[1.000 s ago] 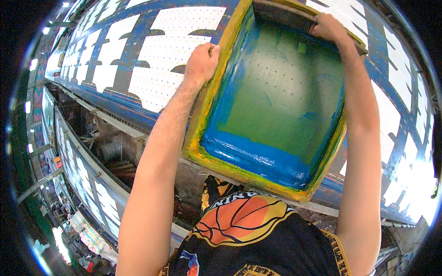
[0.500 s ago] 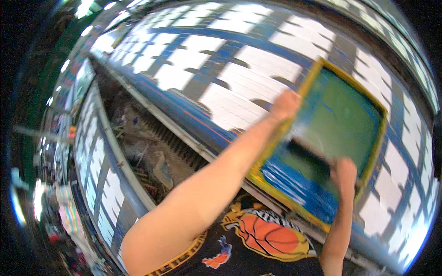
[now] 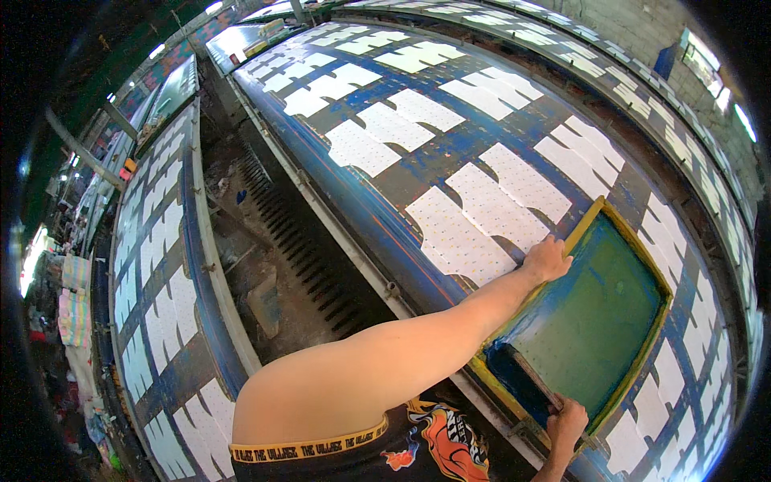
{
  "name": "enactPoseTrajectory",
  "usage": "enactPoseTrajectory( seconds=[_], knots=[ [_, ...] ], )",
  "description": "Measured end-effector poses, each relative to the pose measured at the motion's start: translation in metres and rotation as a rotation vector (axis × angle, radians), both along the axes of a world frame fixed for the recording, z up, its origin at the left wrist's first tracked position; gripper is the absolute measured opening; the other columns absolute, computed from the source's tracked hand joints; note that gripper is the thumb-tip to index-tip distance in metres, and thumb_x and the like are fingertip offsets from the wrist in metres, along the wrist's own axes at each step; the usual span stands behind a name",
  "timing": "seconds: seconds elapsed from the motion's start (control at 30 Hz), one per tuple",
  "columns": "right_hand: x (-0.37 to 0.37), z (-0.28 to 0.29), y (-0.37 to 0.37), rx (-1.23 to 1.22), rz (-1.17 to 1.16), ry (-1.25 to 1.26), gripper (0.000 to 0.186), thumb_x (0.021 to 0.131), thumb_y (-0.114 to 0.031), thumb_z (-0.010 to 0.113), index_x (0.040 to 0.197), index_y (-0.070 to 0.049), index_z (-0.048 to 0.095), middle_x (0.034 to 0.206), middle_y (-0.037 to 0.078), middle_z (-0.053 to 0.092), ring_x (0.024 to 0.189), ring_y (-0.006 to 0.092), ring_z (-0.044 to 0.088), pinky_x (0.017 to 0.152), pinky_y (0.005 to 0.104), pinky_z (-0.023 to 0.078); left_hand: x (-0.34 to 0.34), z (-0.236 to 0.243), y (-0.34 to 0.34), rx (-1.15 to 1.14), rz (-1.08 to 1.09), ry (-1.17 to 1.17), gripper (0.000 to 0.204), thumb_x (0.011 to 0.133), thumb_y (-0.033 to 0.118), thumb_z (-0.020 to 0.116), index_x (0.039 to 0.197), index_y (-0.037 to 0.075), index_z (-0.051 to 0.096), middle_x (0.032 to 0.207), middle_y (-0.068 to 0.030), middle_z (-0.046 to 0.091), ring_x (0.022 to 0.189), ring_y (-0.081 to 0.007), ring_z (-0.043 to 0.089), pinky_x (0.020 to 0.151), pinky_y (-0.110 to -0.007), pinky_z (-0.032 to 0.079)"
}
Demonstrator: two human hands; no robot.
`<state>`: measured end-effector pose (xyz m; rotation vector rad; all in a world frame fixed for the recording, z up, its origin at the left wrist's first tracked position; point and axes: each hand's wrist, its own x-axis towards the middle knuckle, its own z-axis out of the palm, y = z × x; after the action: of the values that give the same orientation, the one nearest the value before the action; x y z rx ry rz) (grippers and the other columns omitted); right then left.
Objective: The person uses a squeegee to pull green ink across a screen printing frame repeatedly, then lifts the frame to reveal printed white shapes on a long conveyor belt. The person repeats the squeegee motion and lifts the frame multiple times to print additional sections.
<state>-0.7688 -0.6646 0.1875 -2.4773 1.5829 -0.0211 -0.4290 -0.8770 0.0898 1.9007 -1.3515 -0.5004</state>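
Note:
A screen printing frame [image 3: 640, 373] with yellow edges and green mesh lies on the long printing table to the right. My left hand [image 3: 548, 259] is closed on its left rim, the arm reaching across. Inside the frame, my right hand [image 3: 567, 422] grips a squeegee [image 3: 530, 374], which sits at the near end over dark blue ink. The ink partly hides the squeegee's lower edge. White dotted fabric pieces [image 3: 462, 229] lie flat on the table just left of the frame.
The blue-stained table [image 3: 353, 189] runs far ahead, with rows of white cut pieces. Left of it is a littered gap [image 3: 261, 265] with a dark toothed strip. A second table [image 3: 210, 321] stands beyond, also bearing pieces. Striped cloth bundles [image 3: 74, 309] lie at the far left.
The view has shifted, so the frame and both hands appear lower. The squeegee has moved toward the near end of the frame, where streaked blue ink was visible. Both hands keep their holds.

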Motion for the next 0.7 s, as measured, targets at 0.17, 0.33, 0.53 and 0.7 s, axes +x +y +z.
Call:
enactPoseTrajectory(
  seconds=[0.17, 0.33, 0.53, 0.7],
  knots=[
    [-0.001, 0.004, 0.009, 0.103, -0.010, 0.111, 0.035, 0.074, -0.005, 0.079, 0.106, -0.014, 0.087, 0.099, 0.018, 0.079, 0.093, 0.0421, 0.075, 0.084, 0.0495, 0.060, 0.001, 0.000, 0.002, 0.013, 0.014, 0.012, 0.041, 0.099, 0.046, 0.070, 0.113, 0.007, 0.070, 0.120, -0.0220, 0.066, 0.109, -0.0446, 0.071, 0.095, -0.057, 0.058],
    [-0.005, -0.010, 0.025, 0.127, 0.006, 0.042, 0.043, 0.078, -0.002, 0.078, 0.120, -0.013, 0.082, 0.113, 0.015, 0.079, 0.104, 0.0405, 0.074, 0.090, 0.0480, 0.059, 0.002, -0.002, -0.002, 0.012, 0.017, -0.035, 0.037, 0.097, 0.041, 0.072, 0.112, 0.007, 0.071, 0.122, -0.0239, 0.065, 0.110, -0.0449, 0.070, 0.096, -0.057, 0.058],
    [-0.022, 0.014, 0.031, 0.349, 0.169, -0.261, 0.066, 0.075, -0.018, 0.093, 0.136, -0.005, 0.071, 0.134, 0.019, 0.072, 0.126, 0.0415, 0.068, 0.107, 0.0477, 0.056, -0.001, 0.004, -0.001, 0.040, 0.029, -0.101, 0.035, 0.096, 0.039, 0.075, 0.114, 0.008, 0.073, 0.127, -0.0231, 0.064, 0.116, -0.0427, 0.069, 0.100, -0.054, 0.057],
    [-0.069, 0.034, 0.019, 0.388, 0.143, -0.366, 0.061, 0.082, -0.020, 0.091, 0.136, -0.002, 0.070, 0.133, 0.022, 0.072, 0.123, 0.0429, 0.069, 0.105, 0.0482, 0.055, -0.004, 0.010, 0.001, 0.088, 0.008, -0.160, 0.037, 0.097, 0.041, 0.074, 0.116, 0.009, 0.072, 0.128, -0.0202, 0.063, 0.120, -0.0388, 0.066, 0.103, -0.052, 0.056]
  ],
)
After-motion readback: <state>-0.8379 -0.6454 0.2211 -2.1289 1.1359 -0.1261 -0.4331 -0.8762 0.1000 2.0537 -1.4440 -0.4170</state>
